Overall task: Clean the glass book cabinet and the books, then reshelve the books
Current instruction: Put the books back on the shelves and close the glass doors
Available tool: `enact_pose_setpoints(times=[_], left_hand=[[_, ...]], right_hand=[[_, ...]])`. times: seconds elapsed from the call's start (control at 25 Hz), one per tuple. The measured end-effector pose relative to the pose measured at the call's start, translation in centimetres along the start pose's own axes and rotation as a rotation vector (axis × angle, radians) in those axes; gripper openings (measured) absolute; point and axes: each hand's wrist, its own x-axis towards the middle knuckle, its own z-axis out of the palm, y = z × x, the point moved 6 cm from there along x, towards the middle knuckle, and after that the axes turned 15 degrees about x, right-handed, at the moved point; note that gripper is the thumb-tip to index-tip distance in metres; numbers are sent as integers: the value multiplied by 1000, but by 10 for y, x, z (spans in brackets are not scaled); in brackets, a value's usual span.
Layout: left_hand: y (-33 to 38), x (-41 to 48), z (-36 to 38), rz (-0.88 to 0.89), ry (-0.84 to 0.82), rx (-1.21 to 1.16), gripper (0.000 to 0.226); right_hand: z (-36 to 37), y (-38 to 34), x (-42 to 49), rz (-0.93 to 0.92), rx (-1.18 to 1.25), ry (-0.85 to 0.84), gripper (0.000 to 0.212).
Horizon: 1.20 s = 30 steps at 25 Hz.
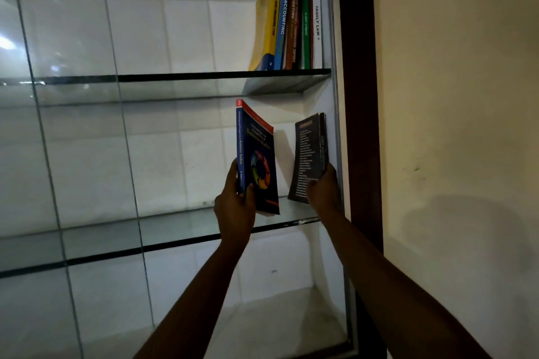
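Gripping the lower spine of a blue book (258, 160), the left hand (234, 207) curls its thumb over the cover titled "Business Studies". The book tilts over the middle glass shelf (175, 230). The right hand (323, 189) clasps a dark book (309, 151) beside the cabinet's right wall (335, 125). Upper spines (288, 17) read "Management Accounting", "Applied Costing", "Family Law". Open shelf runs leftward.

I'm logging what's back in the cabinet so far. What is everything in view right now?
Glass shelves: two, clear with dark edges, one above the other.
Shelved books: about seven, yellow, blue, brown, green and white among them, right end of the upper one.
Business Studies book: one, blue, held at the lower one.
Dark book: one, black, against the cabinet's right side.
Cabinet frame: one, dark brown, right.
Wall: cream, far right.
Left hand: grips the Business Studies book.
Right hand: grips the Dark book.
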Motion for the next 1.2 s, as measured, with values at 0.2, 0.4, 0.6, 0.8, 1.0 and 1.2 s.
enact_pose_setpoints(times=[0.2,0.4,0.6,0.8,1.0,1.2], left_hand=[[-2,3,35,72,43,130,56],[17,-10,86,260,-12,161,66],[7,-10,132,115,-509,7,66],[8,9,154,115,-637,51,77],[4,21,163,52,-651,70,36],[11,17,158,126,-645,85,46]], right_hand=[[4,-47,-53,-338,-238,-16,56],[29,-70,0,91,-205,-237,62],[15,-57,30,-101,-505,-124,41],[15,-42,38,-150,-485,15,37],[19,-40,33,-111,-518,-6,48],[-4,-43,-18,-70,-235,-74,53]])
